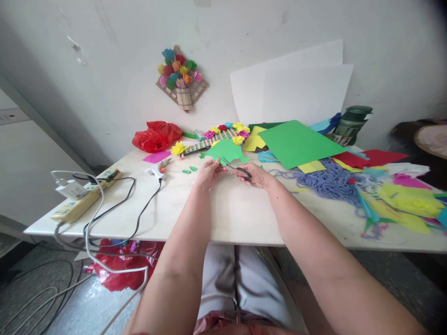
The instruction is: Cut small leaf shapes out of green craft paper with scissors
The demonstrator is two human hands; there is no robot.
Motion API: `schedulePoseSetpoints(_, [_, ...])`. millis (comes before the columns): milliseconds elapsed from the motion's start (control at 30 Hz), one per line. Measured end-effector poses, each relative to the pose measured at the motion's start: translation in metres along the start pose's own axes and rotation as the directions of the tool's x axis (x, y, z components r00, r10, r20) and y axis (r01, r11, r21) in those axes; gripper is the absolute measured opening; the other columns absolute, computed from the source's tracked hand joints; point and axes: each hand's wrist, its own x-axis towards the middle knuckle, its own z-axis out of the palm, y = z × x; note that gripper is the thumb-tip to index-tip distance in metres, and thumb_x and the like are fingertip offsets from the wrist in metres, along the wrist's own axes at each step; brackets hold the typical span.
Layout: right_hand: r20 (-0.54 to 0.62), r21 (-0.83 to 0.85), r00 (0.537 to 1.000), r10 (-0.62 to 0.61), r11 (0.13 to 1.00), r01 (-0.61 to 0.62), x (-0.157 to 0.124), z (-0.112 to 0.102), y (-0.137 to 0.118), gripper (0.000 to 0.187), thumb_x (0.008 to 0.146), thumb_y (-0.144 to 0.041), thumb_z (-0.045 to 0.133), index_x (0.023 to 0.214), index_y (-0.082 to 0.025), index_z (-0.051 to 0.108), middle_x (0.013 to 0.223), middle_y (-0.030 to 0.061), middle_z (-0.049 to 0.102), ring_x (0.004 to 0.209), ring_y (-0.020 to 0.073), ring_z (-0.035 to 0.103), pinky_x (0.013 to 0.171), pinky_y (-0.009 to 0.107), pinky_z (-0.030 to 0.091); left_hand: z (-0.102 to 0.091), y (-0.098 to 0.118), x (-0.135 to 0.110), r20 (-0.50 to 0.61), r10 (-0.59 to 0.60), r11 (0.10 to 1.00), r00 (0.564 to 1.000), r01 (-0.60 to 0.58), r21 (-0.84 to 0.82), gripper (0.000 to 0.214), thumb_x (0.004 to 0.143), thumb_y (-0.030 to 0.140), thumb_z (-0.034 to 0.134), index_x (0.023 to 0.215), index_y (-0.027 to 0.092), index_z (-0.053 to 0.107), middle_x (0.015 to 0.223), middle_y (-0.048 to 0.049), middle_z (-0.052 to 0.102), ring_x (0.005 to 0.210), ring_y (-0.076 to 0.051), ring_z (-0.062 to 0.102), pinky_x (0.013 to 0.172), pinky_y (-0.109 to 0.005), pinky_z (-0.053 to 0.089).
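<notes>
My right hand [256,175] is closed around the dark handles of a pair of scissors [228,164], whose blades point left toward my other hand. Fingers pinched together, my left hand [209,173] is at the blade tips; what it holds, perhaps a small green paper piece, is mostly hidden. Just behind both hands lies a cut green paper sheet [225,149] with a jagged edge. A few small green paper leaves [189,170] rest on the table to the left. Farther back is a woven strip [209,142] decorated with colourful paper flowers.
A glue gun [158,168] and a power strip [82,197] with cables occupy the left side. On the right are a large green sheet [300,144], purple yarn [323,181], paper scraps and a dark green bottle [351,124]. A red plastic bag [156,136] sits at the back.
</notes>
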Motion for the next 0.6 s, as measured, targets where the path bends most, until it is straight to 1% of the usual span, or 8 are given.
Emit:
schedulePoseSetpoints(133, [0.014, 0.025, 1.0, -0.015, 1.0, 0.014, -0.0007, 0.0003, -0.0004, 0.031, 0.069, -0.043, 0.061, 0.073, -0.012, 0.058, 0.045, -0.0063, 0.043, 0.034, 0.0036, 0.031, 0.033, 0.019, 0.019, -0.0021, -0.0013, 0.0027, -0.031, 0.019, 0.999, 0.999, -0.02, -0.038, 0.022, 0.074, 0.029, 0.061, 0.071, 0.016, 0.044, 0.059, -0.0008, 0.056, 0.055, -0.012, 0.058, 0.063, -0.03, 0.052])
schedulePoseSetpoints(233, [0.018, 0.021, 1.0, -0.013, 1.0, 0.013, -0.001, 0.0014, -0.0015, 0.031, 0.068, -0.043, 0.062, 0.072, -0.012, 0.058, 0.045, -0.0062, 0.043, 0.034, 0.0036, 0.031, 0.033, 0.019, 0.019, -0.0049, -0.002, 0.0043, -0.052, 0.035, 0.997, 0.998, -0.038, -0.065, 0.021, 0.073, 0.027, 0.061, 0.072, 0.017, 0.044, 0.056, 0.0011, 0.054, 0.051, -0.01, 0.055, 0.062, -0.03, 0.052])
schedulePoseSetpoints(367, [0.021, 0.006, 1.0, -0.022, 1.0, 0.022, -0.0009, 0.0029, -0.0024, 0.03, 0.068, -0.041, 0.062, 0.069, -0.012, 0.057, 0.044, -0.0062, 0.042, 0.033, 0.0035, 0.031, 0.032, 0.019, 0.019, -0.006, -0.0018, 0.0044, -0.105, 0.062, 0.994, 0.993, -0.071, -0.087, 0.019, 0.071, 0.021, 0.061, 0.07, 0.017, 0.042, 0.052, 0.003, 0.051, 0.046, -0.008, 0.05, 0.058, -0.027, 0.051])
schedulePoseSetpoints(600, [0.028, -0.005, 0.999, -0.019, 1.0, 0.019, 0.0002, 0.0019, -0.0008, 0.028, 0.069, -0.04, 0.062, 0.067, -0.013, 0.056, 0.044, -0.0059, 0.043, 0.032, 0.0032, 0.031, 0.031, 0.019, 0.018, -0.0075, -0.0023, 0.006, -0.131, 0.092, 0.986, 0.987, -0.109, -0.129, 0.021, 0.068, 0.02, 0.061, 0.068, 0.018, 0.041, 0.051, 0.0044, 0.048, 0.044, -0.007, 0.047, 0.054, -0.024, 0.048])
